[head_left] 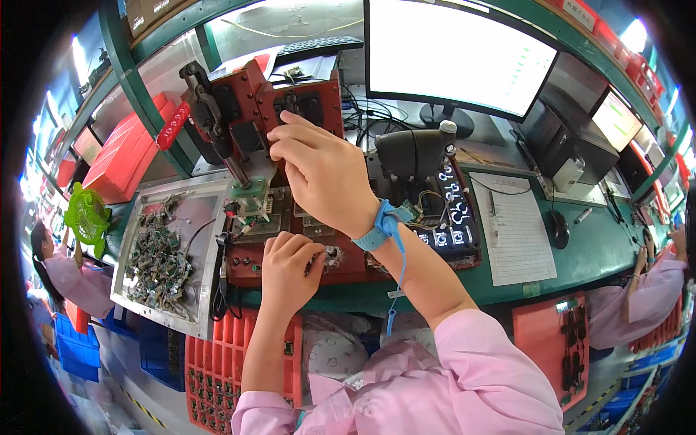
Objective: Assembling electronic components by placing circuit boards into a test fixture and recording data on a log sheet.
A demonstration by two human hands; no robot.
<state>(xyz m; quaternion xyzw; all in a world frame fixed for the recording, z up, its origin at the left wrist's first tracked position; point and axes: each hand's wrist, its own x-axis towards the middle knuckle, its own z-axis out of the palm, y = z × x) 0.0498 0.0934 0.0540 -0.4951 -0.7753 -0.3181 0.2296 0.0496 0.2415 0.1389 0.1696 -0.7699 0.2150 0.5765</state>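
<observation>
My right hand reaches over the red test fixture, its fingers curled in front of a black toggle clamp. What lies inside those fingers is hidden. A blue wrist strap with a coiled cord circles that wrist. Lower down, my left hand rests at the fixture's front with bent fingers, its thumb side near a round metal knob; anything in its grip is too small to make out. To the left, a second toggle clamp with a red handle stands over a small green circuit board.
A metal tray of tangled boards lies left of the fixture. Behind stands a monitor. Lit digit displays and a paper form are on the right. Red trays sit below the bench edge; co-workers are at both sides.
</observation>
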